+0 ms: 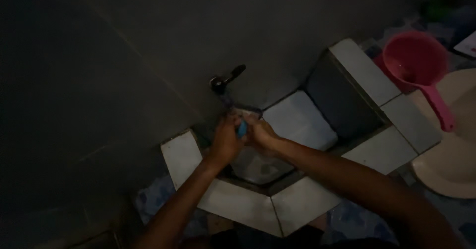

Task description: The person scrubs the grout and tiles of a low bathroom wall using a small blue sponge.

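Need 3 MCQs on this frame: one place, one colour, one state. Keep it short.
1. Where are the hands?
A. under the wall tap
B. over the dipper
C. on the floor

2. What colour is the dipper?
A. green
B. pink
C. white

3. How is the small blue thing held?
A. lying on the rim
B. between both hands
C. inside the dipper

A: both hands meet just below the tap, over the tiled basin.
B: its bowl and handle are pink.
B: the left hand and right hand close around it.

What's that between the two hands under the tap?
A small blue object sits between the left hand and right hand; the dim head view doesn't show what it is.
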